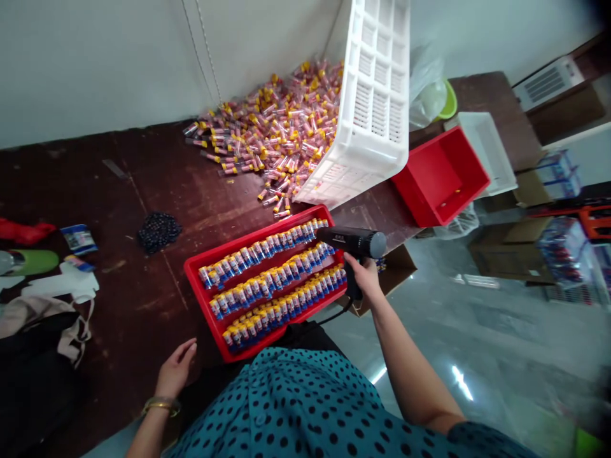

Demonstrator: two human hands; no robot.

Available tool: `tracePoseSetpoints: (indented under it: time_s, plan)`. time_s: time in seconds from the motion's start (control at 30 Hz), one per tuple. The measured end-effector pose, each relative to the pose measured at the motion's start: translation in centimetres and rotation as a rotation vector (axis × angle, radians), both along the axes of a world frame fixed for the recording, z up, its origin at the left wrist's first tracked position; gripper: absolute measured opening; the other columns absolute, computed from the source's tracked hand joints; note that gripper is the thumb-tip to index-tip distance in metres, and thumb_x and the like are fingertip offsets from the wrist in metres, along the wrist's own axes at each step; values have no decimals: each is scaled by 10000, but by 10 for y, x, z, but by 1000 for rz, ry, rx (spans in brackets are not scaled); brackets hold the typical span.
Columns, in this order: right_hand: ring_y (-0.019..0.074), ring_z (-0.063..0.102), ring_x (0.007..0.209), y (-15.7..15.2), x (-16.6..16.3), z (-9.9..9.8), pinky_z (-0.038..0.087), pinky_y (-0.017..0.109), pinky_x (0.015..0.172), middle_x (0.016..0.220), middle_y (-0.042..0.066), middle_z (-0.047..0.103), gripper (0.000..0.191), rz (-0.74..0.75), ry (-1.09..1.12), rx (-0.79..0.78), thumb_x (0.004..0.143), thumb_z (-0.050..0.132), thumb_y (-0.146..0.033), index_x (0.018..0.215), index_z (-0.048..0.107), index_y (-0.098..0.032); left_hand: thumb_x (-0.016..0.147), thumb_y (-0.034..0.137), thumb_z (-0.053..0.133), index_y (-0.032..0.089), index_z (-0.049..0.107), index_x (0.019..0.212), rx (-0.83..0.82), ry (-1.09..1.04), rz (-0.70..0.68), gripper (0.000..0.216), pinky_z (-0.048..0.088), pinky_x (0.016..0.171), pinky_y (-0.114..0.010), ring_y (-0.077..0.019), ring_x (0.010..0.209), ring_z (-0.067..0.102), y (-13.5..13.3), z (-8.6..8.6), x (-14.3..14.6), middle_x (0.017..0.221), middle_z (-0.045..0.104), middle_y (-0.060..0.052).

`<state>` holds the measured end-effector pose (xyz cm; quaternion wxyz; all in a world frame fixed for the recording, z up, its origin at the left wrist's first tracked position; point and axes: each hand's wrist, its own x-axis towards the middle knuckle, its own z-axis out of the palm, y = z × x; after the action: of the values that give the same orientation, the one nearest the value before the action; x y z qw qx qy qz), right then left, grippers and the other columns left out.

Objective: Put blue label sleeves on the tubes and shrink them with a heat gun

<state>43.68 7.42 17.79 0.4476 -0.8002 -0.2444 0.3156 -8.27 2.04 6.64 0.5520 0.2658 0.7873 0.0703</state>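
On the surface (pixel 128 305): tray (pixel 238 244) holding rows of tubes (pixel 265 282). From it: heap (pixel 281 130) at twelve o'clock, crate (pixel 377 149) at one, dryer (pixel 351 239) at two, scrunchie (pixel 160 231) at ten.

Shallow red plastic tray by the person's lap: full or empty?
Part-filled: the shallow red plastic tray holds three rows of small yellow-and-blue cylindrical tubes, with bare red floor showing between the rows.

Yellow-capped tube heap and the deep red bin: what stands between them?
The white plastic crate stands between the yellow-capped tube heap and the deep red bin, as the head view shows.
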Motion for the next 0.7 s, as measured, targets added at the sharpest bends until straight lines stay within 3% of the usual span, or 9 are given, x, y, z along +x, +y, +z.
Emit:
tracePoseSetpoints:
  time_s: [0.13,0.23,0.3,0.43,0.6,0.7]
  plan:
    - [286,703,849,-9,4,7,555,369,734,906,147,760,522,-135,-122,-90,696,723,-527,985,724,-92,591,539,681,209,718,931,55,17,-14,476,576,710,-311,-241,825,707,8,0,-6,836,735,-52]
    - [229,649,544,-35,6,19,516,325,518,676,106,730,473,-34,68,-244,687,730,-565,856,728,-123,617,538,674,210,721,937,17,41,-48,460,579,676,-312,-243,782,714,7,1,-11,760,727,-48]
    - [196,594,449,-55,4,26,478,303,448,592,82,696,462,30,139,-293,677,737,-581,789,716,-133,639,533,672,218,731,919,5,49,-72,425,581,653,-304,-237,755,717,4,0,-14,726,724,-42]
    - [190,588,445,-80,2,28,475,291,437,560,72,676,485,-95,-10,-324,665,730,-604,746,692,-127,666,513,688,226,747,893,9,27,-61,371,582,613,-293,-225,720,719,-4,-4,-19,717,728,-38]
    - [168,567,412,-91,3,30,469,286,410,596,72,688,483,-100,105,-323,663,751,-576,826,689,-126,676,493,704,201,747,950,-63,16,-95,403,562,555,-298,-227,648,704,-13,-7,-24,684,722,-54]
    - [161,556,417,-99,-11,33,460,282,411,586,71,677,498,-138,81,-305,663,750,-588,820,686,-120,681,518,689,197,743,967,-18,26,-141,433,557,562,-292,-234,689,710,-16,-7,-25,699,723,-54]
